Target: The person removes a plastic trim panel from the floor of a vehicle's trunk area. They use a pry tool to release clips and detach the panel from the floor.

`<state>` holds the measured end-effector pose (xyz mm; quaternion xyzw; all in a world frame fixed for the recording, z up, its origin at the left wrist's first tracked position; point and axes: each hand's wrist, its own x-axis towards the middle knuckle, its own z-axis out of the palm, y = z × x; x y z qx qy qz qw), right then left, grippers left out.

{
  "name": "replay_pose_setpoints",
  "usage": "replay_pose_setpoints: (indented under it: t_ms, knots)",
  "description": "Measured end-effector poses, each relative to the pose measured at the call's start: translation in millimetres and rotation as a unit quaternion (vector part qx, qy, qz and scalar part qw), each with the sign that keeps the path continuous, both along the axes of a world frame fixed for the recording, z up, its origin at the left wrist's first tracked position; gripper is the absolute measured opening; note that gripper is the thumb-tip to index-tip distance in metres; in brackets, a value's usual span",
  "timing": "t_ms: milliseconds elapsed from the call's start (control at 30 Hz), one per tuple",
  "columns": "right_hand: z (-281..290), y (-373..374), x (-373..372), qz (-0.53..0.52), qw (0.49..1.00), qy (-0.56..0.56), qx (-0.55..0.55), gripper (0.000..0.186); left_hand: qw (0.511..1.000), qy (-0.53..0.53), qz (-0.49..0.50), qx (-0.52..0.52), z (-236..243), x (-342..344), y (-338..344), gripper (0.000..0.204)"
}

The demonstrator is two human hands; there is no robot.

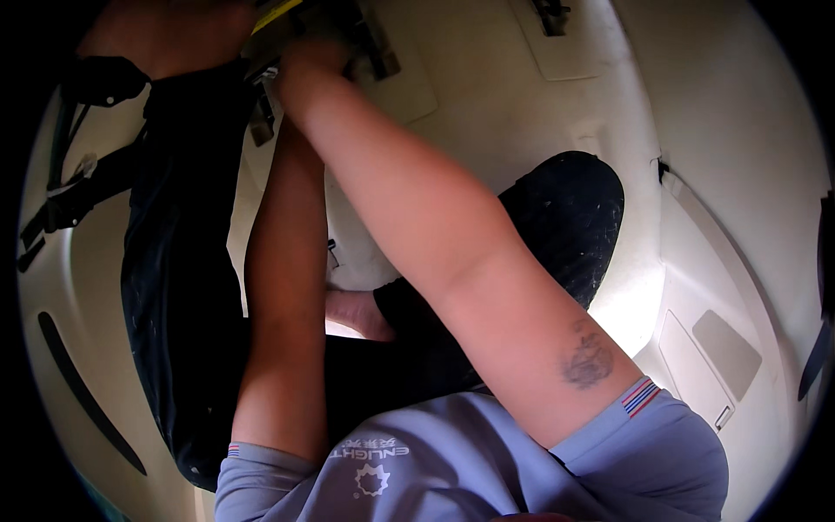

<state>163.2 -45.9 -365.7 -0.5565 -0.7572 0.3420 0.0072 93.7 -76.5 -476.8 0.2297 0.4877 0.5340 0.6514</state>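
Head view, steeply downward, close over forearms [417,217].

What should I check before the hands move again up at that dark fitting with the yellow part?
1. Right hand placement: rests against the dark metal fitting at the top; ok.
2. Right hand's grasp: fingers hidden behind the hand; cannot tell.
3. Left hand: hidden behind the right forearm; cannot tell.
4. Yellow part: only a sliver shows at the picture's edge; cannot tell what it is.
5. View of the work spot: crowded at the top rim, blocked by both forearms; not ok.
6. Footing: bare foot on the white moulded surface, knees bent; ok.
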Motion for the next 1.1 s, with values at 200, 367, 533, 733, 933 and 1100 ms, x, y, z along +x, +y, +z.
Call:
replay_pose_setpoints:
  t_ms: [200, 367, 533, 733, 933, 1100]
  knots:
    - [-10, 6, 18, 0.031, 0.999, -0.017, 0.013, 0.037, 0.999, -0.025, -0.034, 0.002, -8, 13, 8, 0.031]
    - [-7, 8, 63, 0.107, 0.991, -0.029, 0.071, 0.030, 0.996, -0.038, -0.073, 0.017, -16, 21, 3, 0.030]
    - [-55, -9, 93, -0.404, 0.622, 0.522, -0.421, 0.015, 0.995, 0.017, -0.100, -0.012, -22, 42, -17, 0.027]
    - [-62, -58, 125, -0.341, 0.723, 0.459, -0.387, 0.018, 0.975, -0.066, 0.027, -0.212, 14, 71, -37, 0.023]
    - [-46, -48, 127, -0.319, 0.734, 0.436, -0.410, 0.020, 0.977, -0.042, 0.006, -0.211, 5, 63, -31, 0.018]
    - [-52, -66, 139, -0.262, 0.842, 0.350, -0.315, 0.029, 0.987, -0.002, 0.004, -0.159, 12, 75, -43, 0.016]
